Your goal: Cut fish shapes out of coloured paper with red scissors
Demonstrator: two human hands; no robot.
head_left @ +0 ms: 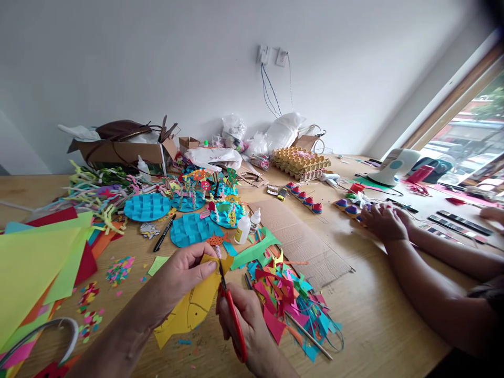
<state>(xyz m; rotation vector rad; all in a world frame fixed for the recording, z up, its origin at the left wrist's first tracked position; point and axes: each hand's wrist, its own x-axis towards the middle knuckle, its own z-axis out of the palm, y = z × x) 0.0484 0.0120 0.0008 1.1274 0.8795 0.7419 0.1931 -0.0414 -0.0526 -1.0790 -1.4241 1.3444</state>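
My left hand [185, 273] pinches the top of a yellow paper fish shape [192, 310] held above the wooden table [374, 325]. My right hand [246, 325] grips red-handled scissors [232, 312], and their blades meet the yellow paper's upper edge just below my left thumb. A heap of coloured paper offcuts [289, 299] lies directly right of my hands.
Blue paper discs [192, 229] with fish cutouts, two glue bottles [248, 227], a black marker [164, 233] and a cardboard sheet [299, 241] lie ahead. Stacked coloured paper [35, 262] is at left. Another person's arms [425, 273] rest at right, by painted egg-carton pieces [305, 198].
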